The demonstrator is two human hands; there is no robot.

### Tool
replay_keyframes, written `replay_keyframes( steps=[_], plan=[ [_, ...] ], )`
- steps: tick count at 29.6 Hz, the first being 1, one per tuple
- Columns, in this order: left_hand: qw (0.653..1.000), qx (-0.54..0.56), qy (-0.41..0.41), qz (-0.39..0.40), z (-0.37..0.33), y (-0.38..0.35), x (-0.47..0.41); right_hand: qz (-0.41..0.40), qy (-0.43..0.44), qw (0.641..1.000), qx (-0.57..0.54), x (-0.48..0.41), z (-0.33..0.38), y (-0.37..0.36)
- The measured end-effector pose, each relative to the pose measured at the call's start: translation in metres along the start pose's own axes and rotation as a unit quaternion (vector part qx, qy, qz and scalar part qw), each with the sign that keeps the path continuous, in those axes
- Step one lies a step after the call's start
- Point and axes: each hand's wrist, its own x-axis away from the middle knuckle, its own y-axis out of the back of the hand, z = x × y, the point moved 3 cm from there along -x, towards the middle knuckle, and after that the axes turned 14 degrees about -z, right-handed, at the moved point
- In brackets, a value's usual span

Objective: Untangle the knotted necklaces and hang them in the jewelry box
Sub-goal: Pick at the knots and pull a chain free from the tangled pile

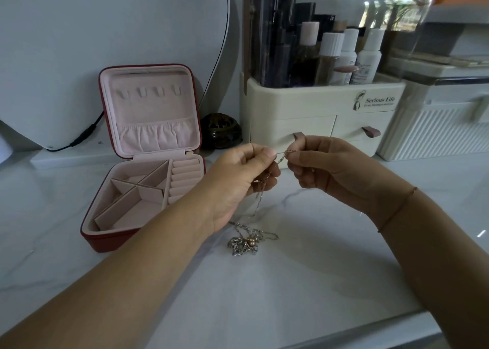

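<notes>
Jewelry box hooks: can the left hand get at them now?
Probably yes: the hooks are bare in the open lid, nothing between them and the left hand. But its fingers pinch the tangled chain, which the right hand holds too.

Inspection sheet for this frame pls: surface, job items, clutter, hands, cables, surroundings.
Surface: white marbled counter, glossy.
Job's things: tangled necklaces, pendant cluster lying on the counter, chain lifted between the hands; jewelry box open at left, lid hooks bare, nothing seen in its compartments.
Clutter: cream organizer holding bottles; dark round jar; white ribbed bin.
Grippers: left hand and right hand each pinch the chain.
Cables: black cable behind the box.
Surroundings: curved-edged panel behind the box, possibly a mirror.
</notes>
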Motion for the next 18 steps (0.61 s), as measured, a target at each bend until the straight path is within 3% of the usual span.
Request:
replay_keyframes(
  steps=[18],
  plan=[
    [1.000,-0.016,0.009,-0.006,-0.0032,-0.0030,0.0052,0.019,0.012,1.000,-0.002,-0.0003,0.0001,0.0001]
  ],
)
